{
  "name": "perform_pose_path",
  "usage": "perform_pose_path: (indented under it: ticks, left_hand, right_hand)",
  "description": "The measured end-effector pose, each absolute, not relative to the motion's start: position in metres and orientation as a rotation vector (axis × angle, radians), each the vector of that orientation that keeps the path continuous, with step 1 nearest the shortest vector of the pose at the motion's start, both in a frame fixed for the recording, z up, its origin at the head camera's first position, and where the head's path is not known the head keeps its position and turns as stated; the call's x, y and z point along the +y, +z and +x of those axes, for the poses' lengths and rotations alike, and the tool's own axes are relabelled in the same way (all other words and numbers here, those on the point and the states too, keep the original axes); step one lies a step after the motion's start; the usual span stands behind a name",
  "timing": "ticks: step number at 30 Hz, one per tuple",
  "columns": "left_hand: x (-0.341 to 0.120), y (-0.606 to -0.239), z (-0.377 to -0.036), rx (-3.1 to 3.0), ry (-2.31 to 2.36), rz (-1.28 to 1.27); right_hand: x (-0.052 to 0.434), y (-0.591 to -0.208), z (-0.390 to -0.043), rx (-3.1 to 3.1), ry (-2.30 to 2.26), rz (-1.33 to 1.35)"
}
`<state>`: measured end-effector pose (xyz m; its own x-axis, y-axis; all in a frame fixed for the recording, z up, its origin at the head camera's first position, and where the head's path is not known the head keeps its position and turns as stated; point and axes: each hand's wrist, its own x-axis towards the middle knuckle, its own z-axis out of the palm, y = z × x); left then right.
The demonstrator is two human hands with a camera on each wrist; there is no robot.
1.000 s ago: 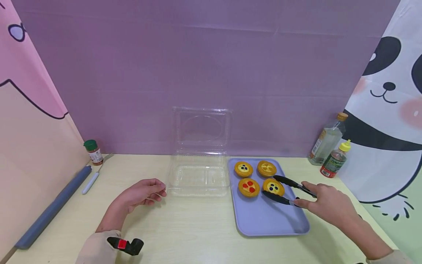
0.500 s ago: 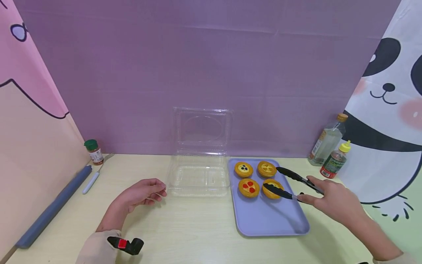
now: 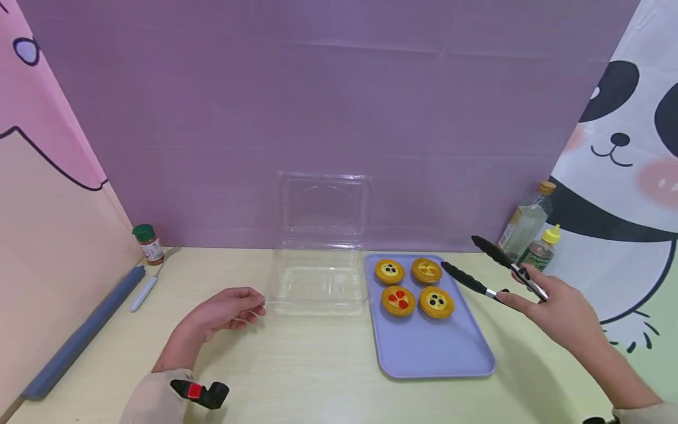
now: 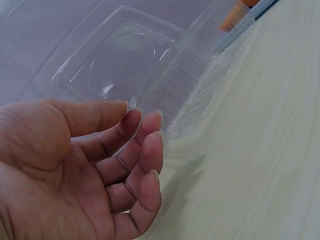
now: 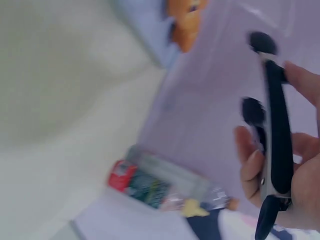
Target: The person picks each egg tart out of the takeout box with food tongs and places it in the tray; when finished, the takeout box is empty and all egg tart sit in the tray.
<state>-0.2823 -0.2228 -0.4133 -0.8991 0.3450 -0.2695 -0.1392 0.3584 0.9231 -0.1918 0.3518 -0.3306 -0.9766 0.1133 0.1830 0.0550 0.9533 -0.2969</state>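
Observation:
My right hand [image 3: 564, 309] grips a pair of tongs [image 5: 278, 135] with black tips, raised beyond the tray's right edge. The tongs' arms are spread with nothing between them. Several small tarts [image 3: 436, 302] lie on the lilac tray [image 3: 436, 353]: two with dark berries, one with red pieces, one with yellow pieces. Left of the tray stands a clear hinged plastic container [image 3: 320, 285], its lid raised against the purple backdrop. My left hand [image 4: 100, 165] pinches the container's near left rim between thumb and index finger, the other fingers loosely curled.
At the back right stand a clear bottle [image 3: 523, 224] and a yellow-capped bottle [image 3: 540, 250], partly behind the tongs and right hand. On the left are a green-lidded jar [image 3: 149, 243], a white-handled fork [image 3: 144, 293] and a blue roll [image 3: 87, 333] along the table's edge.
My right hand has lifted the tongs away from the berry tart, up and to the right, off the tray. The tarts stay in place. My left hand has not moved.

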Motion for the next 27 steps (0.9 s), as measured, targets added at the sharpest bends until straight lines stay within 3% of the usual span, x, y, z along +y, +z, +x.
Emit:
perform_pose_path:
  ticks: [12, 27]
  left_hand:
    - [-0.223, -0.414, -0.282, 2.226, 1.567, 0.141]
    - [-0.223, -0.413, -0.283, 2.231, 1.562, 0.142]
  right_hand:
    - [0.397, -0.38, -0.213, -2.937, 0.465, -0.27]
    - [0.43, -0.408, -0.218, -3.019, 0.485, -0.276]
